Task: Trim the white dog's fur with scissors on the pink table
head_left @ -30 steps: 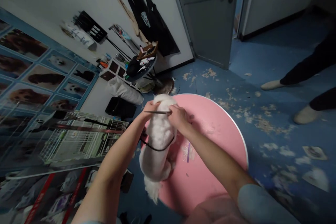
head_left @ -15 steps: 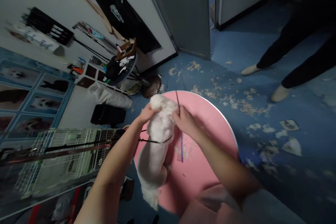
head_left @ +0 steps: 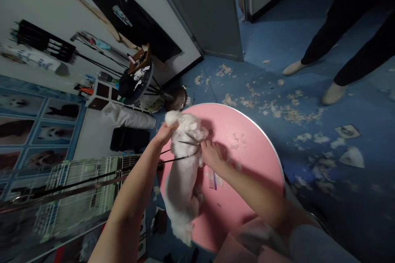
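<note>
A white fluffy dog [head_left: 180,189] stands on a round pink table [head_left: 243,148], its head at the far side and its tail toward me. My left hand [head_left: 166,132] is closed on fur at the left side of its head; the fingertips are partly buried. In my right hand [head_left: 211,153] are scissors [head_left: 188,143], blades pointing left across the back of the head and neck. A dark cord [head_left: 180,159] loops round the dog's neck. Beside the dog, partly below my right forearm, lies a purple-backed comb [head_left: 212,180] among loose fur.
White wire cages [head_left: 80,193] and a dark pole are at the left. A small round side table [head_left: 143,86] with tools stands beyond the dog. Fur clumps [head_left: 286,113] litter the blue floor, where another person's legs [head_left: 327,41] show at upper right.
The scissors have swung from pointing away from me to lying across the dog's neck. My right hand has come slightly nearer to me. The dog's head has shifted a little left.
</note>
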Motion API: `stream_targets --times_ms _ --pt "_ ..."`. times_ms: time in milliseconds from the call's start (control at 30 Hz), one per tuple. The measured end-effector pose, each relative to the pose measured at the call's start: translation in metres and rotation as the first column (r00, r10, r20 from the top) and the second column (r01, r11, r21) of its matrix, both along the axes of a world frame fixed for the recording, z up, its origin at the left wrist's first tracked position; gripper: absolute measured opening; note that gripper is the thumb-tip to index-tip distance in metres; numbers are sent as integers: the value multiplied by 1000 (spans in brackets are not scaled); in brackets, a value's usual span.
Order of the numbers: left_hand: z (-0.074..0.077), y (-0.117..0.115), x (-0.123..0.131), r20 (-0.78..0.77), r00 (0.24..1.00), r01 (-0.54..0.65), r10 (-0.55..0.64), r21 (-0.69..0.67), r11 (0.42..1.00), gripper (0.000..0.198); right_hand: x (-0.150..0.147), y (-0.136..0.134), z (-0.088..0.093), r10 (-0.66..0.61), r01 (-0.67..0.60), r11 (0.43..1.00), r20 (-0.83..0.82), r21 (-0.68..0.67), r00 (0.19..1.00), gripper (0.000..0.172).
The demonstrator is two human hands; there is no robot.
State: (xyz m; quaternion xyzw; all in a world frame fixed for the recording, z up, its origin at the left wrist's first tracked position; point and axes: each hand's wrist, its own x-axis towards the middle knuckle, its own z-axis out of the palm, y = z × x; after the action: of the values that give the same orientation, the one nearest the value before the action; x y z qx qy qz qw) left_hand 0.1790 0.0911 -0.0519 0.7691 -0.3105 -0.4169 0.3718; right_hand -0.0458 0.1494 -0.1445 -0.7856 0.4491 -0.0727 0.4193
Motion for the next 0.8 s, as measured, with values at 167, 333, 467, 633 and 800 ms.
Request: stream_targets --times_ms 167,333,467,633,800 --pt "-1 -7 -12 -20 999 -42 42 7 999 58 -2 11 -13 -28 28 1000 54 1 998 36" --pt "-10 -16 -14 -23 999 -40 41 52 998 59 2 -1 -24 -73 70 997 -81 -46 994 39" --pt "-16 -19 -7 -12 994 -109 110 52 993 56 9 -12 -29 3 -17 997 -196 -71 981 36" --pt "-19 -19 1 -24 986 -163 164 33 986 47 11 -7 -35 73 -83 995 -182 -52 981 37" --pt "-19 -16 6 -41 978 -203 204 32 979 38 23 -21 -31 64 -76 995 -154 -71 986 38"
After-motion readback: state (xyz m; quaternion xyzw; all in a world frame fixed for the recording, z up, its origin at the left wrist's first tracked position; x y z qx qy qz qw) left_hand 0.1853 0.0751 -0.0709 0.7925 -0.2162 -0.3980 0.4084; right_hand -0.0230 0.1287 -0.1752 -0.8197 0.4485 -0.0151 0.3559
